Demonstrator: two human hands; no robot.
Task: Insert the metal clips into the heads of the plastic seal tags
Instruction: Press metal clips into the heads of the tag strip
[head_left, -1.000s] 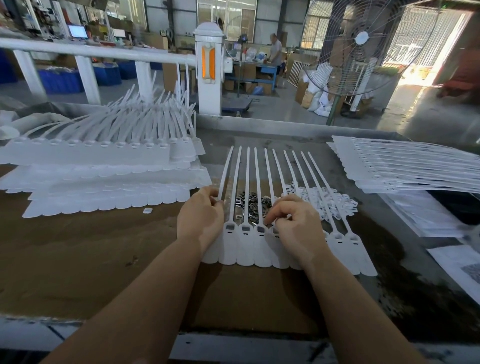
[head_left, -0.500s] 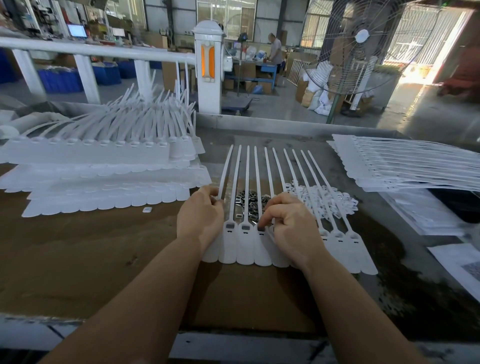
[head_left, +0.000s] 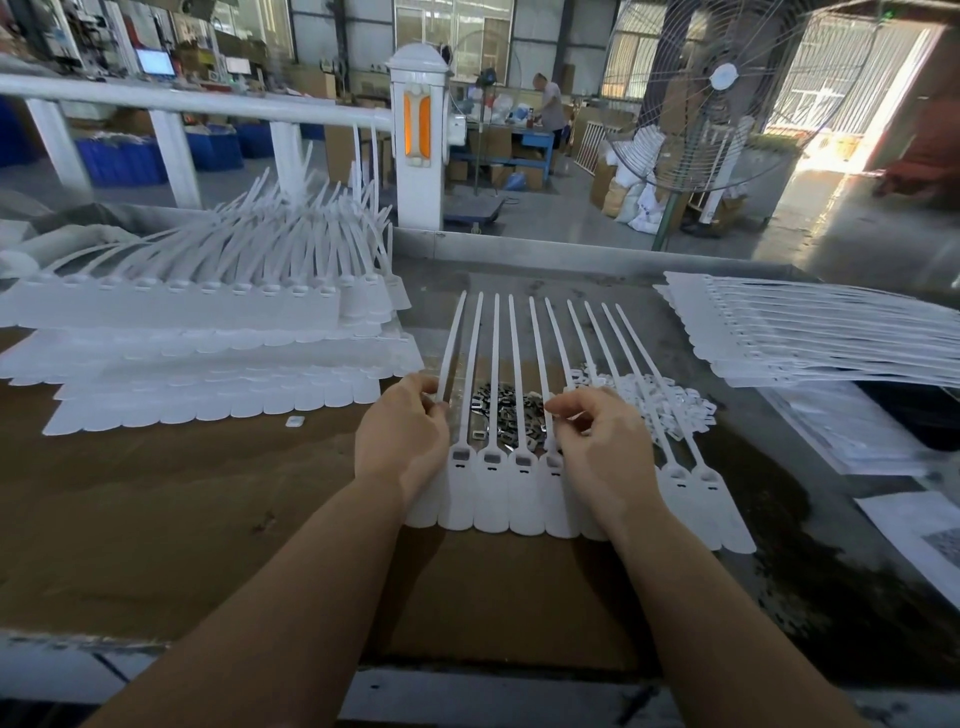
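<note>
A strip of joined white seal tags (head_left: 491, 499) lies flat in front of me, with its straps pointing away. Three heads in the gap between my hands show dark metal clips inside. My left hand (head_left: 402, 441) pinches the leftmost strap just above its head. Under the straps, beyond the heads, sits a pile of loose metal clips (head_left: 501, 410). My right hand (head_left: 597, 449) lies over the middle tags. Its thumb and fingertips are pinched together at the pile's right edge, on what looks like a clip. The heads beneath this hand are hidden.
Stacks of tag strips (head_left: 208, 322) fill the table's left side, and another stack (head_left: 810, 338) lies at the right. Small white plastic pieces (head_left: 670, 402) are heaped right of the clips. Papers (head_left: 914, 535) lie at the right edge. A standing fan (head_left: 722, 98) rises beyond the table.
My right hand has drawn its fingertips back from the tag heads toward the clip pile, uncovering one more head. My left hand has stayed on the leftmost strap.
</note>
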